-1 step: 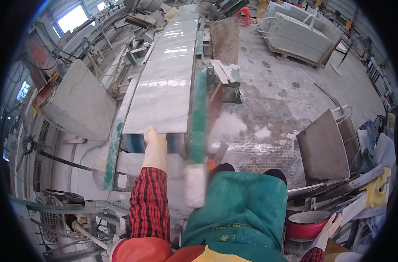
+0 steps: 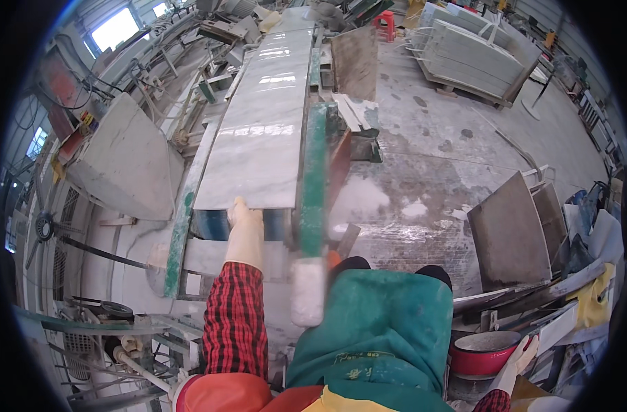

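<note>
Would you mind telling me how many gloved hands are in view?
2: the left hand rests on the near end of the marble slab; the right hand is by the red bowl, lower right.

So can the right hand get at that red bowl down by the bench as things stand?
Probably yes: the right hand hangs just beside the red bowl, at its rim, with nothing between them. Whether it already touches is unclear.

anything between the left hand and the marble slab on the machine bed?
Nothing visible. The gloved left hand is already at the near end edge of the long pale marble slab, fingers on its lip. The green rail runs beside the slab on its right, not between them. The right hand is off by the red bowl.
</note>
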Available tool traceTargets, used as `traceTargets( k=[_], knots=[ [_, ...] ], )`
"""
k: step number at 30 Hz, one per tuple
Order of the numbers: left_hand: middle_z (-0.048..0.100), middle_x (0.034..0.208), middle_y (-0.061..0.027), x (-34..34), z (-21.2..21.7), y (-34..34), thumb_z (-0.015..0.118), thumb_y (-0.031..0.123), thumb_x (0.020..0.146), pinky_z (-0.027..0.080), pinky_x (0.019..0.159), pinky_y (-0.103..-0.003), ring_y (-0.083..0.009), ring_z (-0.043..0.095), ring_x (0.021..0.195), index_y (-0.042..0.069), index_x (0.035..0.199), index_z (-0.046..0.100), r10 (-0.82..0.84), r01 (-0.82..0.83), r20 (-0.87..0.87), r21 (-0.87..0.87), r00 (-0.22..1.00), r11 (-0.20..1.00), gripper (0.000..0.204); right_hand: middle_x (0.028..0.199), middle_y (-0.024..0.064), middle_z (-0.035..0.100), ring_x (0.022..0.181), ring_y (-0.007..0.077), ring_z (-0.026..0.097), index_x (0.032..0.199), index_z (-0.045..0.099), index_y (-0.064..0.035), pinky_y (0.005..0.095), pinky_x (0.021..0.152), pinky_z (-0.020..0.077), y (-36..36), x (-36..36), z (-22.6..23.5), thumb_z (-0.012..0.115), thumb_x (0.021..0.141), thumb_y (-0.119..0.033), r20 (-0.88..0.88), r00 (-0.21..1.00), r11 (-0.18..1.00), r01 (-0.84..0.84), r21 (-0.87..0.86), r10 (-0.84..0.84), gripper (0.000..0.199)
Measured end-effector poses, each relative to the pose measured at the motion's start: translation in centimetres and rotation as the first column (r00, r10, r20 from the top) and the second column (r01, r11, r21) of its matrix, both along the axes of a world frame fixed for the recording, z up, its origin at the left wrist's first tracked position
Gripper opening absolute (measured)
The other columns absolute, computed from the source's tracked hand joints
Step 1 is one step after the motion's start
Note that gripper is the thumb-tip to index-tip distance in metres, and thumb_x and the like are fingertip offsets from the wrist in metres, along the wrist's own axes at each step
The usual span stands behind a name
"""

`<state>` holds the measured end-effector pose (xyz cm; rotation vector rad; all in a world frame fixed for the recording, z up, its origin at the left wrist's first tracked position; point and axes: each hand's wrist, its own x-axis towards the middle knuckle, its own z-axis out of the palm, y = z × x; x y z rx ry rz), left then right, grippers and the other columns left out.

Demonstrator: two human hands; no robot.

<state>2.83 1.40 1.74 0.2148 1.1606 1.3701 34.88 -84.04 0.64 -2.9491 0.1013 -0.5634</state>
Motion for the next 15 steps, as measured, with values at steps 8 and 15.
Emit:
traceTargets(
  k=[8,15],
  knots=[
    [0.066,0.085,-0.0075,-3.3,-0.4,0.3,0.075,0.024,0.091,0.053,0.052,-0.024,-0.014,0.063,0.066,0.005,0.106,0.055,-0.33,0.3,-0.35,-0.139,0.877,0.944,0.031,0.147,0.0215,0.047,0.137,0.0368,0.042,0.142,0.05,-0.0031,0.0428,0.115,0.032,0.6,-1.0,-0.2,0.052,0.103,-0.037,0.007,1.0,1.0,-0.005,0.019,0.005,0.052],
    [0.062,0.07,-0.0024,-3.7,3.2,-0.7,0.071,0.048,0.089,0.042,0.042,-0.025,-0.0107,0.05,0.047,0.008,0.089,0.061,-0.584,0.455,-0.713,-0.403,0.388,0.794,0.041,0.147,0.0217,0.047,0.137,0.0368,0.042,0.142,0.05,-0.0017,0.0426,0.115,0.0324,3.5,-3.3,1.1,0.052,0.103,-0.035,0.048,0.998,0.998,-0.052,0.029,0.051,0.051]
  ],
)
